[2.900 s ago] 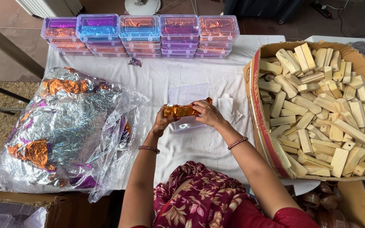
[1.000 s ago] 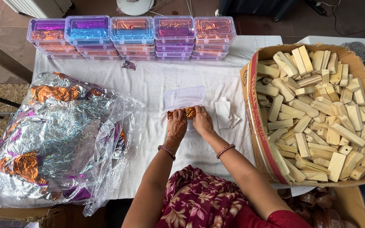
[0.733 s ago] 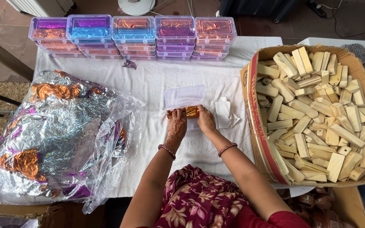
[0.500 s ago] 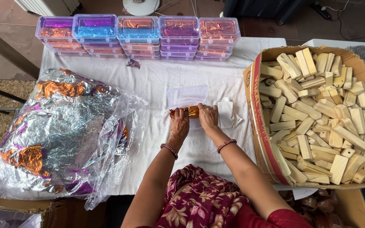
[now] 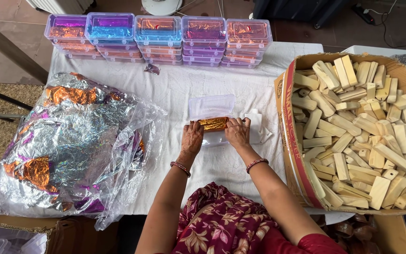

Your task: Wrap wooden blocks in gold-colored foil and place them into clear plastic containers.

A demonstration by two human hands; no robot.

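Near the middle of the white-clothed table (image 5: 175, 94), both hands press an orange foil-wrapped bar (image 5: 213, 123) into an open clear plastic box (image 5: 211, 107); left hand (image 5: 192, 139) and right hand (image 5: 237, 133) pinch its ends. Foil may tear, or the light box skid on the cloth.
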